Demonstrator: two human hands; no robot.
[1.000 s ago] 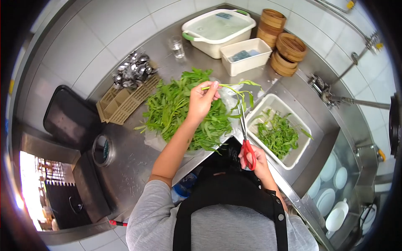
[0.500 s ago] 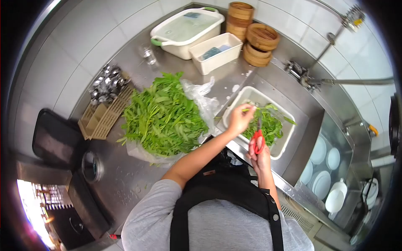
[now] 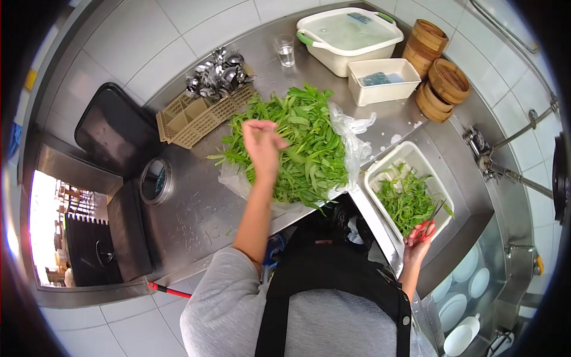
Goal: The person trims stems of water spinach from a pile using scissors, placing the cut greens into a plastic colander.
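Observation:
My left hand [image 3: 262, 153] is over a large heap of leafy green vegetables [image 3: 303, 137], its fingers bent and thumb apart, slightly blurred. Nothing shows in its grasp. The heap lies on a clear plastic bag [image 3: 355, 134] on the steel counter. At the right, my right hand [image 3: 414, 250] is closed around red-handled scissors [image 3: 423, 231]. Their blades point up and right, over the near end of a white rectangular tub [image 3: 389, 159]. Cut greens [image 3: 406, 199] fill much of the tub's bottom.
A beige cutlery rack [image 3: 199, 119] with metal spoons [image 3: 220, 72] stands at the back left, near a drinking glass [image 3: 285, 52]. Behind are a lidded tub [image 3: 351, 35], a smaller white bin [image 3: 383, 83] and bamboo steamers [image 3: 449, 82]. White dishes [image 3: 454, 310] sit in the right-hand sink.
My left hand has moved left from above the tub to the heap of greens. My right hand, still holding the scissors, has shifted toward the tub's near corner. The camera view has turned left.

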